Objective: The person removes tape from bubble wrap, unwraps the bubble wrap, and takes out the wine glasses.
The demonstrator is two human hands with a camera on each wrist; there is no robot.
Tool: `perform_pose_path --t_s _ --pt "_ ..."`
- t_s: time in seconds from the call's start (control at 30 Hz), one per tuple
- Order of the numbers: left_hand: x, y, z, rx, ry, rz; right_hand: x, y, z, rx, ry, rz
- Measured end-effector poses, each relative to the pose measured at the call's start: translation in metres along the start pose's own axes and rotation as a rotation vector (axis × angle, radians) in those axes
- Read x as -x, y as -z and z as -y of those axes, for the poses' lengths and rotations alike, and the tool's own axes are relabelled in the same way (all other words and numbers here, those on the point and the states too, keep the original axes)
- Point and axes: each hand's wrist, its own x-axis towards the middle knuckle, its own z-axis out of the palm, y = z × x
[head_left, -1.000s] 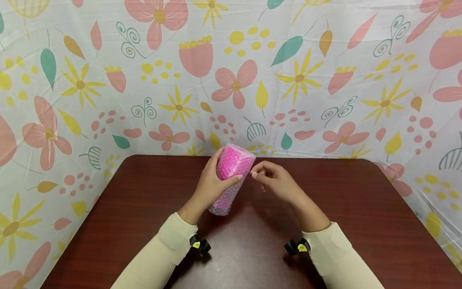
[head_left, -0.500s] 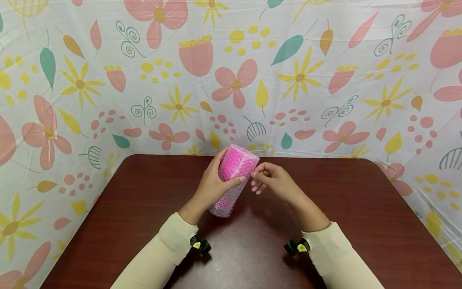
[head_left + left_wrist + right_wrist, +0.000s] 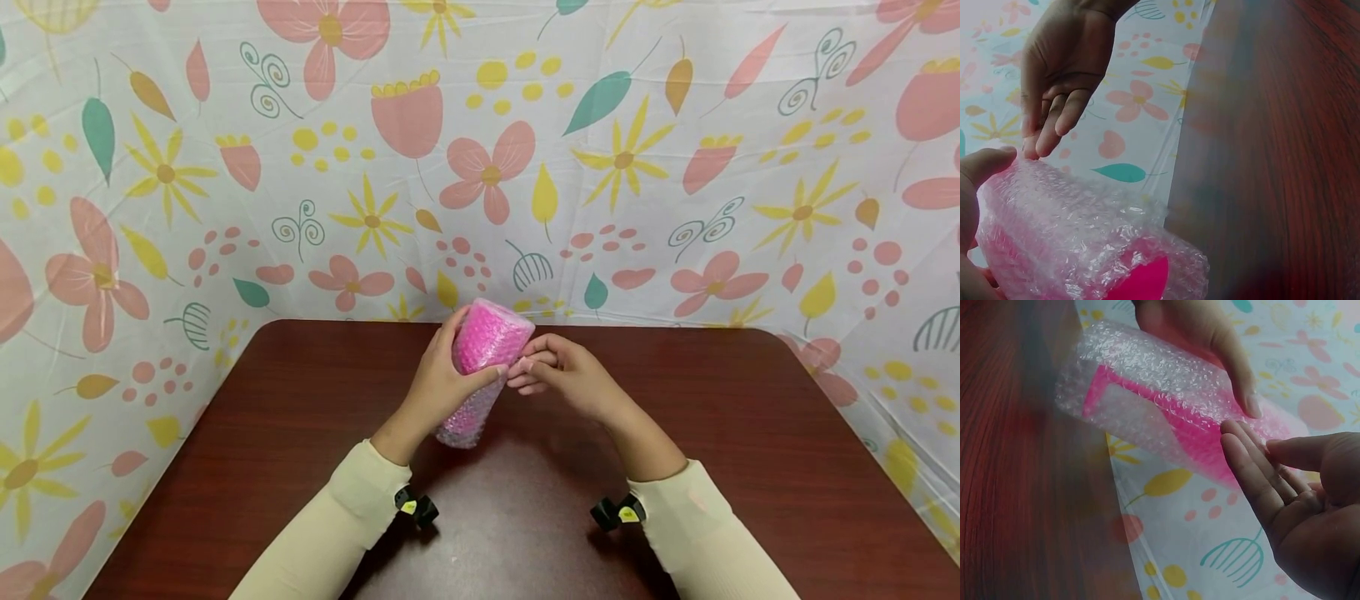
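A bubble-wrapped pink cylinder (image 3: 491, 337) leans over the middle of the table, its top tilted to the right. My left hand (image 3: 441, 377) grips it round the side, thumb across its front. Clear bubble wrap (image 3: 1079, 212) covers the bright pink thing inside, and the wrap's near end gapes in the left wrist view. On the right, the fingers of my right hand (image 3: 573, 379) stretch out fairly straight and touch the wrap's side. In the right wrist view its thumb (image 3: 1300, 450) lies close to the fingertips; I cannot tell whether they pinch a wrap edge.
The dark reddish-brown table (image 3: 300, 467) spreads out below both hands. Behind it and at both sides hangs a white floral cloth (image 3: 480, 167). A small black camera (image 3: 416, 508) is worn on the left wrist, another camera (image 3: 617, 512) on the right.
My right fingers, more curled near the upper edge earlier, now extend and reach against the wrap's side. The cylinder shifts slightly right and then back; my left hand keeps its grip.
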Motion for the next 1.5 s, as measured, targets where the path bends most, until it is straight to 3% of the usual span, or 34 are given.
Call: perform_pose_path --t_s 0.2,0.37,0.77,1.2,1.5 --pt "0.0001 -0.0008 0.0003 -0.001 -0.008 -0.016 0.0018 -0.0003 -0.0001 0.059 -0.002 -0.057" --pt "0.0005 -0.0015 -0.0013 -0.004 -0.008 -0.009 0.0018 -0.0006 0.0001 0.027 -0.015 -0.046" --pt "0.0002 -0.0009 0.0041 0.052 -0.028 0.093 0.0008 0.0007 0.0004 -0.007 -0.017 -0.062" --pt "-0.0009 0.0028 -0.0006 0.097 0.051 0.065 0.0036 0.0025 0.0026 -0.006 -0.011 -0.024" --pt "0.0003 -0.0012 0.0009 0.116 0.067 0.132 0.0023 0.0008 0.0013 0.0 -0.019 -0.025"
